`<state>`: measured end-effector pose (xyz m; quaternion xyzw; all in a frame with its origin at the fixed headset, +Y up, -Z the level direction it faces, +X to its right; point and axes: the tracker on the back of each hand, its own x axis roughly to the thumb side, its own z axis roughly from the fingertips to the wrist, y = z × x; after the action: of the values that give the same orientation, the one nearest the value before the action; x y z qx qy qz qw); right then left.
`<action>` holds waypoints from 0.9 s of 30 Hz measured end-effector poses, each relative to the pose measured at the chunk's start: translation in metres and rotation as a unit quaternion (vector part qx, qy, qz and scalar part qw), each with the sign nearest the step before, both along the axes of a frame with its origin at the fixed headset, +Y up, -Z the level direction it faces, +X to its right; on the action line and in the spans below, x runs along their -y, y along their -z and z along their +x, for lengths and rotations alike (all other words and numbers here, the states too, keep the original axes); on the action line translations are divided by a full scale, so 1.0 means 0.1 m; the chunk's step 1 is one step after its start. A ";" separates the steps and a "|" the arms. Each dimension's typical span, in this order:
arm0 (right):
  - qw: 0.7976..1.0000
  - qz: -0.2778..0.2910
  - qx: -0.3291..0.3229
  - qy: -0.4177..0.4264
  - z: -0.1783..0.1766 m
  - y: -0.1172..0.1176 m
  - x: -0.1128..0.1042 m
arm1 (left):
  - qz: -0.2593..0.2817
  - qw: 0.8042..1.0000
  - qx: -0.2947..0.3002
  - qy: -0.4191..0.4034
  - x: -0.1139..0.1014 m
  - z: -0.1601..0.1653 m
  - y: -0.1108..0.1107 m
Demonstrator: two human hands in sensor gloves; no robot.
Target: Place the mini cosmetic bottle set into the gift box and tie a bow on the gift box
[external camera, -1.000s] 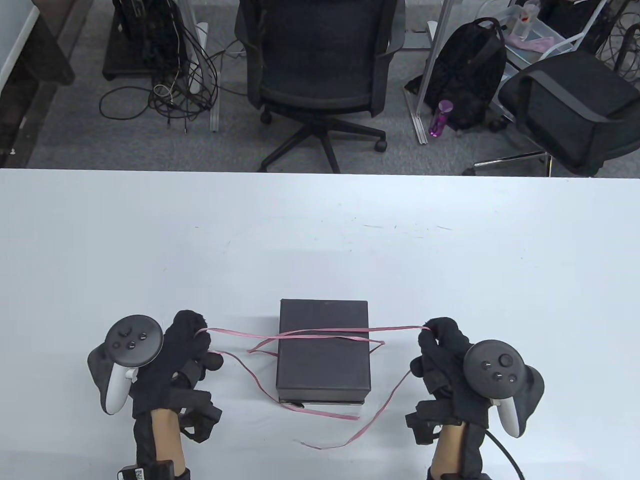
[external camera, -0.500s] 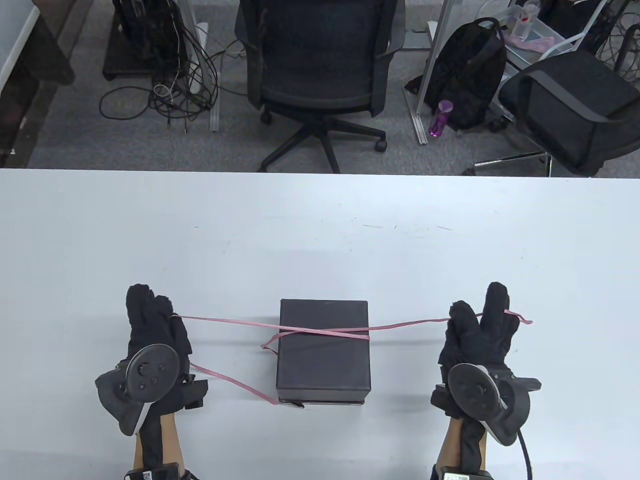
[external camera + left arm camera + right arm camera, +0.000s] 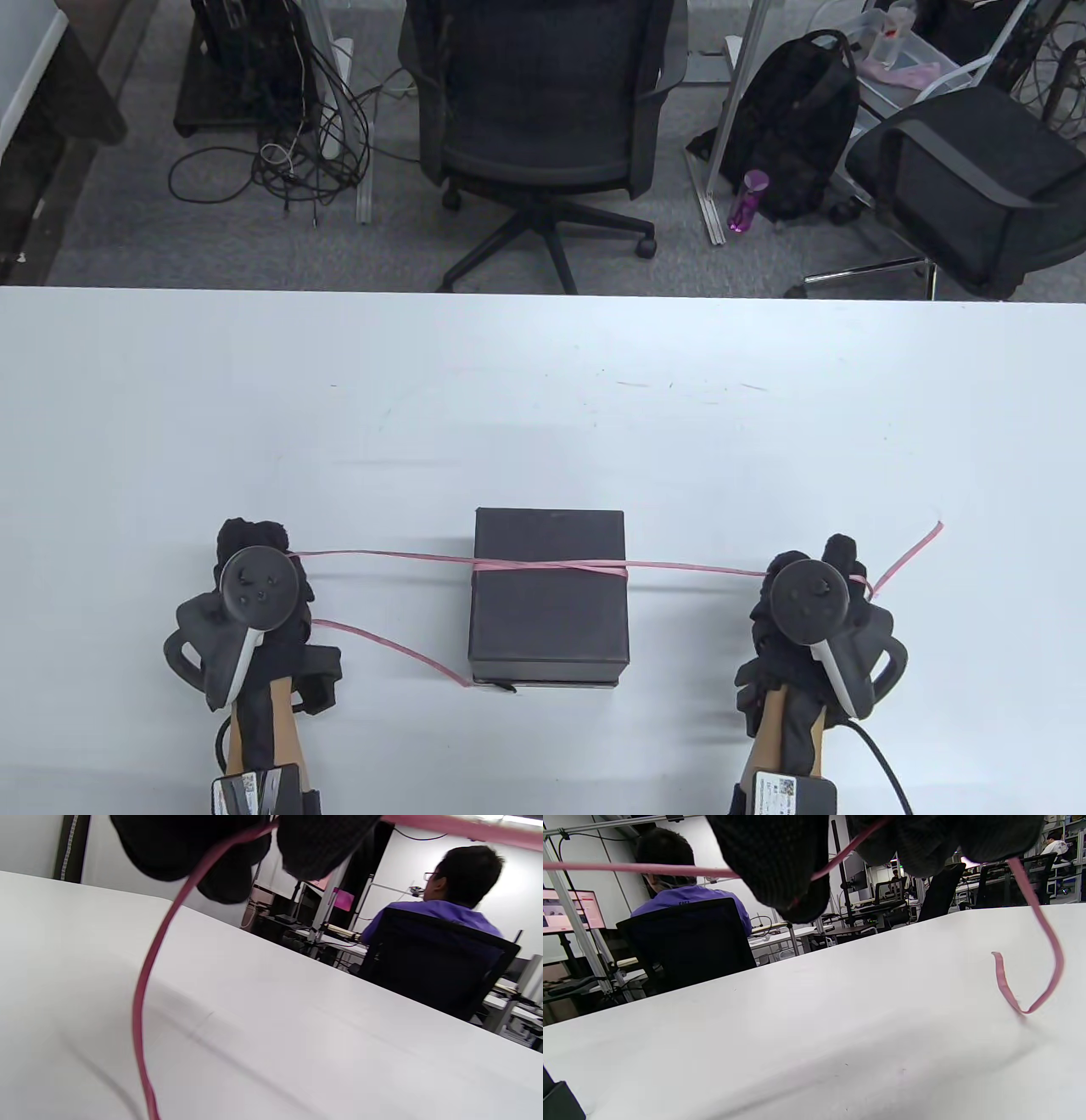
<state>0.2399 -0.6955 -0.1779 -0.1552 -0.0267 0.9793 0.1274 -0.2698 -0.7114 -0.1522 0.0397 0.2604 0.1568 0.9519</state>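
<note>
A closed black gift box (image 3: 549,594) sits on the white table near the front edge. A thin pink ribbon (image 3: 543,565) lies taut across its lid, crossed at the middle. My left hand (image 3: 254,543) grips the ribbon's left strand well to the left of the box, fingers curled round it (image 3: 220,844). My right hand (image 3: 836,564) grips the right strand far to the right, fingers curled (image 3: 780,866). A loose tail hangs from each hand; the left one runs back to the box's front left corner (image 3: 462,679). No bottles are visible.
The white table (image 3: 543,407) stretches wide behind the box. Beyond its far edge stand two black office chairs (image 3: 543,127), a black backpack (image 3: 793,127) and a purple bottle (image 3: 747,199) on the floor. A seated person (image 3: 458,899) shows in the wrist views.
Both hands curled shut round the ribbon and pulled outward. The slack loops on the lid and table have drawn flat into a tight crossing. The right tail flicked out to the right.
</note>
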 end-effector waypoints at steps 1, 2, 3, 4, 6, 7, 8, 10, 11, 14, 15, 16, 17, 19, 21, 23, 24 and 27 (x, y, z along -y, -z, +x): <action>1.000 0.002 0.002 -0.005 0.00 0.00 0.00 | 0.008 1.000 -0.004 -0.010 -0.02 -0.02 -0.01; 1.000 0.004 0.004 -0.010 -0.01 -0.01 -0.01 | 0.023 0.998 -0.004 -0.052 -0.04 -0.05 -0.03; 1.000 0.001 0.008 -0.015 -0.01 -0.01 -0.02 | 0.042 0.994 -0.004 -0.097 -0.04 -0.07 -0.05; 1.000 -0.006 0.010 -0.019 -0.01 -0.01 -0.02 | 0.062 0.988 0.002 -0.138 -0.05 -0.10 -0.06; 0.999 -0.005 0.022 -0.026 -0.01 -0.02 -0.03 | 0.078 0.976 0.019 -0.204 -0.04 -0.15 -0.07; 1.000 -0.004 0.023 -0.020 -0.01 -0.02 -0.03 | 0.085 0.972 0.020 -0.220 -0.04 -0.16 -0.07; 1.000 -0.002 0.022 0.002 0.00 -0.02 -0.02 | 0.101 0.966 0.020 -0.237 -0.04 -0.17 -0.08; 0.998 0.002 0.018 0.063 0.01 -0.02 0.01 | 0.131 0.960 0.028 -0.246 -0.05 -0.18 -0.08; 0.996 0.004 0.017 0.091 0.02 -0.02 0.02 | 0.154 0.958 0.041 -0.237 -0.07 -0.18 -0.09; 0.995 0.006 0.006 0.104 0.03 -0.01 0.04 | 0.235 0.952 0.059 -0.186 -0.15 -0.14 -0.13; 0.995 0.008 0.004 0.096 0.02 -0.01 0.04 | 0.257 0.953 0.069 -0.144 -0.20 -0.12 -0.14; 0.996 0.011 0.003 0.086 0.02 0.00 0.04 | 0.266 0.957 0.077 -0.084 -0.26 -0.10 -0.16; 0.997 0.011 0.001 0.082 0.01 0.00 0.04 | 0.269 0.959 0.079 -0.042 -0.29 -0.07 -0.18; 0.997 0.011 -0.006 0.081 0.00 0.00 0.03 | 0.267 0.960 0.074 0.038 -0.36 -0.02 -0.21; 0.998 0.000 -0.007 0.070 -0.01 0.00 0.03 | 0.209 0.972 0.047 0.092 -0.37 0.03 -0.20; 0.998 -0.007 -0.011 0.055 -0.02 0.00 0.03 | 0.186 0.974 0.034 0.123 -0.33 0.05 -0.18; 0.999 -0.008 -0.011 0.046 -0.02 0.00 0.03 | 0.162 0.978 0.030 0.129 -0.30 0.05 -0.15; 0.999 -0.012 -0.005 0.034 -0.03 0.00 0.03 | 0.062 0.991 0.009 0.115 -0.18 0.04 -0.06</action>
<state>0.2367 -0.6989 -0.1778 -0.1525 -0.0087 0.9753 0.1593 -0.2658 -0.6930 -0.1460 0.1272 0.2352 0.0621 0.9616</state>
